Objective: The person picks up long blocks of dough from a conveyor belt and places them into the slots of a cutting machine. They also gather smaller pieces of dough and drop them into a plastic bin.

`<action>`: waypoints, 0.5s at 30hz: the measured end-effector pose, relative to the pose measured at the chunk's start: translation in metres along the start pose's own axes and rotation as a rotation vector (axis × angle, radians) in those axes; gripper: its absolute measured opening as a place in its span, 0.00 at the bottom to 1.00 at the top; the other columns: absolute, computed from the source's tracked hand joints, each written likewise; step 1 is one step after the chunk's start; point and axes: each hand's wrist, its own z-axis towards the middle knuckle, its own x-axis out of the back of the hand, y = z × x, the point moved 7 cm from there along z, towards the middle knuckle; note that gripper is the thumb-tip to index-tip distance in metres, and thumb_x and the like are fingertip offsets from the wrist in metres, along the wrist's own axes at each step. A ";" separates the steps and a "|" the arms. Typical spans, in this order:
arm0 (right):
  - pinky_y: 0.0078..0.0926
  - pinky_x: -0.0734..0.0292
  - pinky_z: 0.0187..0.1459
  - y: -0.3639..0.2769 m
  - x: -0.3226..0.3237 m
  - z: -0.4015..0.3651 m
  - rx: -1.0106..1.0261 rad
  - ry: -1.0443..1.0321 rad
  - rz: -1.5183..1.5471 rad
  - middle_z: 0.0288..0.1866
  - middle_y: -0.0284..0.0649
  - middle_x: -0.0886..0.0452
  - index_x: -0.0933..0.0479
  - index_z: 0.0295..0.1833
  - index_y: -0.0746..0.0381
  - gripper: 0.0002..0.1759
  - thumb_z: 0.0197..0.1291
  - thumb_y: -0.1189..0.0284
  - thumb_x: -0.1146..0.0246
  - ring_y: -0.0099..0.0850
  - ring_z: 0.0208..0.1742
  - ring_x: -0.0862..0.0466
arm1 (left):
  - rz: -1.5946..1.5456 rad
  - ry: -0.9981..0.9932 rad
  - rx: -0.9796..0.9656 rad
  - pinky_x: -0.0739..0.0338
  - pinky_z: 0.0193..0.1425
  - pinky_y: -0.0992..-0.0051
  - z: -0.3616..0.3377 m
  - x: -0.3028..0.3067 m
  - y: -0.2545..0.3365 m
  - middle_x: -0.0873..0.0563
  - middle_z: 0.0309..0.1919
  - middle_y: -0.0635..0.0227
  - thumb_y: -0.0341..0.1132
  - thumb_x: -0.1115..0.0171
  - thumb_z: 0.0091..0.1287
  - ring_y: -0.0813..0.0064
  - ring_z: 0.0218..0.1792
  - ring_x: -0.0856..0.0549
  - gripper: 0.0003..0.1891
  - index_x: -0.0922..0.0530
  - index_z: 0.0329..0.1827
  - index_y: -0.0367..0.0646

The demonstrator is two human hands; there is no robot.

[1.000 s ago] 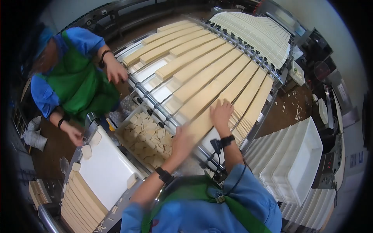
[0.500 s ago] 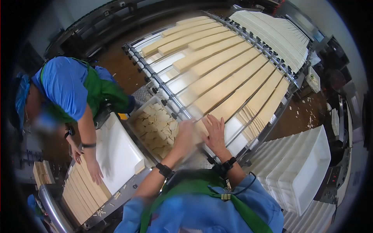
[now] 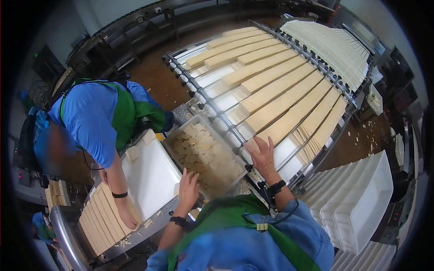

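My left hand (image 3: pixel 189 187) is over the near edge of a clear plastic bin (image 3: pixel 181 124), its fingers spread and holding nothing. Broken pale-yellow flat pieces (image 3: pixel 195 143) fill the bin, and those on its right side are smeared by motion. Fingers outstretched, my right hand (image 3: pixel 262 158) rests against the near end of a long pale-yellow strip (image 3: pixel 289 108). That strip is one of several lying side by side on a white conveyor (image 3: pixel 282 151), between thin metal rods. Narrow cut slices (image 3: pixel 304 143) lie on the conveyor further right.
At left a co-worker (image 3: pixel 90 117) bends over a second white belt (image 3: pixel 149 169), one hand on cut strips (image 3: pixel 101 212). A metal bar (image 3: pixel 212 105) with black knobs edges the conveyor. White stacked trays (image 3: pixel 348 203) stand at right. Scraps litter the brown floor (image 3: pixel 361 135).
My left hand has moved from the conveyor's edge down and left to the bin, and opened. Blurred pieces now show in the bin. My right hand has shifted slightly right. The co-worker's hand moved nearer.
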 end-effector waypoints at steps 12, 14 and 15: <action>0.69 0.43 0.80 -0.004 0.010 -0.002 -0.029 0.058 0.035 0.70 0.45 0.22 0.11 0.49 0.50 0.15 0.54 0.72 0.25 0.45 0.75 0.25 | 0.312 -0.117 -0.197 0.48 0.86 0.32 -0.052 -0.003 0.009 0.21 0.71 0.56 0.29 0.36 0.71 0.51 0.85 0.36 0.19 0.15 0.64 0.49; 0.69 0.43 0.80 -0.001 0.006 -0.003 -0.024 0.064 0.022 0.70 0.45 0.22 0.11 0.48 0.50 0.14 0.55 0.71 0.24 0.44 0.75 0.25 | 0.338 -0.043 -0.169 0.48 0.86 0.33 -0.050 -0.004 -0.003 0.21 0.72 0.55 0.28 0.36 0.70 0.48 0.85 0.36 0.20 0.15 0.64 0.48; 0.68 0.43 0.80 -0.001 0.005 -0.003 -0.001 0.053 -0.012 0.69 0.44 0.22 0.11 0.53 0.50 0.17 0.55 0.69 0.23 0.43 0.74 0.24 | 0.361 0.031 -0.134 0.48 0.87 0.34 -0.050 0.001 -0.007 0.22 0.72 0.54 0.27 0.36 0.68 0.46 0.85 0.37 0.21 0.15 0.65 0.48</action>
